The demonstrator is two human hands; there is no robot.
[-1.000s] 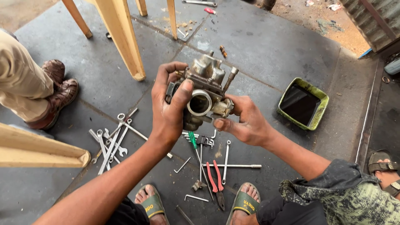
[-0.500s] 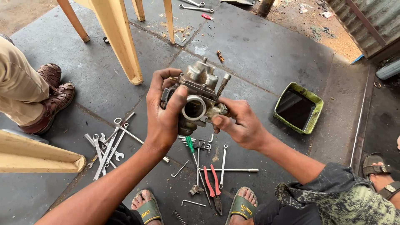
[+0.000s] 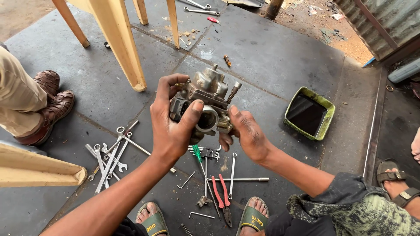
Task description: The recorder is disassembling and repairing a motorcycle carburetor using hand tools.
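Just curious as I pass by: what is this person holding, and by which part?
A grey metal carburettor. The left hand wraps its left side, thumb across the round opening; the right hand supports its lower right side.

Carburetor (image 3: 209, 105) between hands; wrenches (image 3: 109, 155) left, tray (image 3: 329, 112) right.

Left hand (image 3: 170, 126) and right hand (image 3: 247, 133) raised together, fingers curled.

Bright, even daylight, soft shadows, sharp focus, slight wide-angle bending at edges.
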